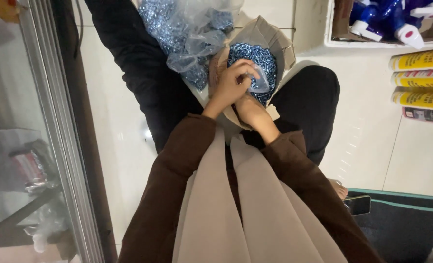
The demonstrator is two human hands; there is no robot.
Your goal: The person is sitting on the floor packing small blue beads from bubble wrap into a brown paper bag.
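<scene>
Both hands in the screw box, a small bag between them.

I see my left hand (232,80) curled over a small clear bag (259,82), fingers pinching its top edge; the bag lies just right of that hand, directly over the screws (255,56) in the cardboard box (270,34). My right hand (249,109) sits below and nearer me, touching the left wrist; I cannot tell its grip. A big plastic bag (187,24) of screws lies up-left of the box.

Dim, even indoor light, perhaps from overhead; pale floor tiles (372,141) show soft glare at right; the glass panel (17,146) at left is hazy and blurred; dark clothing loses detail.
</scene>
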